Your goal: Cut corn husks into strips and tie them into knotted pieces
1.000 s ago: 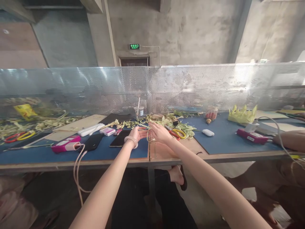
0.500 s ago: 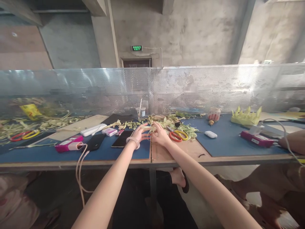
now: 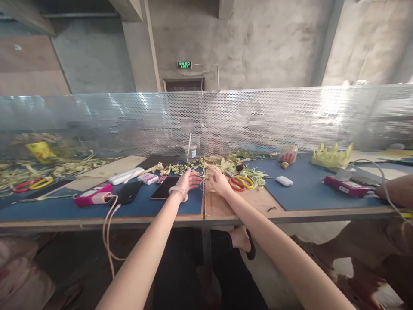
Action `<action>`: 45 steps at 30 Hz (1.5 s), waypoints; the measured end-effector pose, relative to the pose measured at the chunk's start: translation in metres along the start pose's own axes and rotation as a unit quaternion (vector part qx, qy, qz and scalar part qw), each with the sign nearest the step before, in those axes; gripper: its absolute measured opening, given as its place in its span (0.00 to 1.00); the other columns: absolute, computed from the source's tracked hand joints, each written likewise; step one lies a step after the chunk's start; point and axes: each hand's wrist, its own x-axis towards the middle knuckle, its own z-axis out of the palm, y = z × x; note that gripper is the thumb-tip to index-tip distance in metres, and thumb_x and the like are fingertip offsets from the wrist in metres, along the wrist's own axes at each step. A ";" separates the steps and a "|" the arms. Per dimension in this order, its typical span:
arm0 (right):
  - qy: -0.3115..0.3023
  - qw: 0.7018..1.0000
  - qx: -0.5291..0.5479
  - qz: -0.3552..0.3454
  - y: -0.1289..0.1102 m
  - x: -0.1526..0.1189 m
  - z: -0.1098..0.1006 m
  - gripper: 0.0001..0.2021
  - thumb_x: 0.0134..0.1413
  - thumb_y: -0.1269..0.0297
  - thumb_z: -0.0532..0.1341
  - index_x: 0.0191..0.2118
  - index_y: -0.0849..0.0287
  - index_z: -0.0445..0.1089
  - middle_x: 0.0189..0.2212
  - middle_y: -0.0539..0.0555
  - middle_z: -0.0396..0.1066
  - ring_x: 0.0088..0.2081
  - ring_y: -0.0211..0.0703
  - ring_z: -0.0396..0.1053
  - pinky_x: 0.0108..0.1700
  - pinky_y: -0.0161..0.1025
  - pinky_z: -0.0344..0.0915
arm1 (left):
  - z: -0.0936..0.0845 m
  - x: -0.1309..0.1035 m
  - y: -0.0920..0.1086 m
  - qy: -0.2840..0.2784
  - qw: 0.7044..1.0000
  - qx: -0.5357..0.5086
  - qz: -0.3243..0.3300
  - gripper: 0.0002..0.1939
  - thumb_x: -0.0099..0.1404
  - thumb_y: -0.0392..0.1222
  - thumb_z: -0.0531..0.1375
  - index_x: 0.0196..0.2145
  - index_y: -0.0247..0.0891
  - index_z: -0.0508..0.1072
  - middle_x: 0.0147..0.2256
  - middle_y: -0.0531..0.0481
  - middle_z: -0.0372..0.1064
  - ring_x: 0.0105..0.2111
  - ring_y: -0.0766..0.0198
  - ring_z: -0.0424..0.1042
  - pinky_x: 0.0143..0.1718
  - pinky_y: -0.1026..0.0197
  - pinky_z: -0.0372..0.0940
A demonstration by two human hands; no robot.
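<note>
My left hand (image 3: 187, 182), a pale bangle (image 3: 178, 193) at its wrist, hovers over the blue mat beside a dark tablet or phone (image 3: 162, 188). Its fingers are spread and look to hold nothing. Across from it, my right hand (image 3: 219, 181) is closed, fingers bent inward. A thin pale green strip (image 3: 201, 185) curves out from its fingertips into the gap between the hands; the exact grip is partly hidden. Behind the hands lies a heap of pale green leafy strips (image 3: 226, 163). Scissors with red and yellow handles (image 3: 241, 183) lie right of my right hand.
Other scissors (image 3: 34, 184), a pink tissue pack (image 3: 93, 195), a black phone (image 3: 129, 192) and cables (image 3: 111, 232) are at left. A cup with a straw (image 3: 190, 150) stands behind. A white case (image 3: 284, 181), jar (image 3: 288, 154) and yellow-green crown-like tray (image 3: 332, 157) are right, near another person's arm (image 3: 400, 191).
My left hand has spread its fingers and drawn slightly left, away from the right hand. My right hand stays nearly in place, with the thin strip showing beside it.
</note>
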 end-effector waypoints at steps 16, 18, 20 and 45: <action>-0.029 1.000 0.000 -0.008 -0.001 0.000 -0.001 0.20 0.51 0.74 0.51 0.51 0.63 0.66 0.48 0.59 0.67 0.50 0.44 0.64 0.52 0.41 0.60 | -0.001 -0.006 -0.003 0.033 0.996 0.012 0.086 0.16 0.50 0.46 0.64 0.35 0.35 0.71 0.33 0.44 0.72 0.25 0.68 0.70 0.20 0.70 0.58; -0.033 0.999 -0.002 -0.011 -0.004 0.000 -0.002 0.20 0.51 0.74 0.52 0.50 0.63 0.66 0.48 0.59 0.67 0.50 0.44 0.64 0.52 0.41 0.59 | -0.001 -0.008 -0.002 0.020 0.996 0.017 0.088 0.18 0.49 0.48 0.64 0.36 0.35 0.72 0.33 0.45 0.72 0.25 0.68 0.69 0.20 0.70 0.57; -0.038 0.999 -0.001 -0.009 -0.007 -0.001 -0.004 0.20 0.51 0.74 0.52 0.51 0.63 0.66 0.47 0.59 0.68 0.49 0.44 0.65 0.51 0.41 0.60 | -0.001 -0.009 -0.001 0.007 0.995 0.033 0.092 0.20 0.48 0.48 0.65 0.38 0.36 0.72 0.32 0.47 0.71 0.26 0.68 0.69 0.20 0.70 0.56; -0.052 0.935 0.304 0.178 -0.022 0.006 -0.015 0.17 0.51 0.75 0.52 0.47 0.62 0.68 0.46 0.58 0.68 0.26 0.33 0.70 0.26 0.31 0.69 | 0.000 0.000 -0.013 -0.106 0.942 0.284 0.145 0.13 0.51 0.47 0.61 0.32 0.37 0.75 0.32 0.48 0.72 0.30 0.62 0.67 0.33 0.62 0.60</action>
